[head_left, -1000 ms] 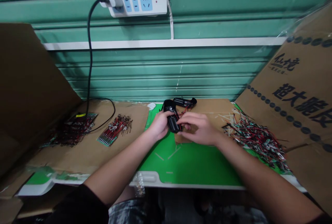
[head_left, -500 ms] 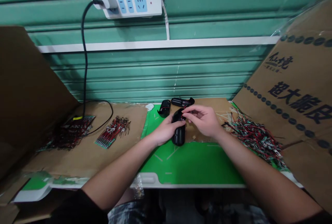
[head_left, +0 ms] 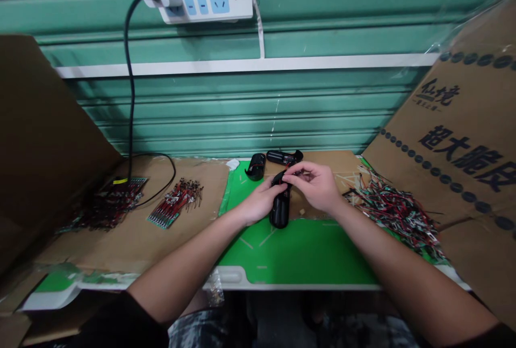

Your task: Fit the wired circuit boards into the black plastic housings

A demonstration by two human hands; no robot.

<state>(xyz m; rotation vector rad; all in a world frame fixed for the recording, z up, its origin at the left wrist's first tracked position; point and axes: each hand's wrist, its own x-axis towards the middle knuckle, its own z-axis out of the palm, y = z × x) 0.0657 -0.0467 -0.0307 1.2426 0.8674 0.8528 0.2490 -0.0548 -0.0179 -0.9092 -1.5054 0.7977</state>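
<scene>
On my feed, the left hand [head_left: 258, 203] is closed around the upper part of a black plastic housing [head_left: 279, 212], which stands nearly upright at the middle of the green work mat [head_left: 298, 254]. I can't tell whether its lower end touches the mat. The right hand [head_left: 314, 187] comes in from the other side, its fingertips [head_left: 292, 173] bunched at the top of the housing and meeting the left fingers, so both hands are together on this one piece. A thin red wire [head_left: 287, 191] shows just below that pinch, and I read the work in hand as fine handling of the wiring at the housing's upper end. Just off the mat's far end lie a second black shell [head_left: 256, 166] and a longer black housing [head_left: 284, 158] with red wire at it. Left of the mat, wired circuit strips [head_left: 174, 204] lie on brown cardboard [head_left: 201, 240]; right of it sits a heap of red and black wires [head_left: 397, 214]. The fingers hide the housing's top, so I can't make out what the right fingertips pinch or where the red wire ends.
</scene>
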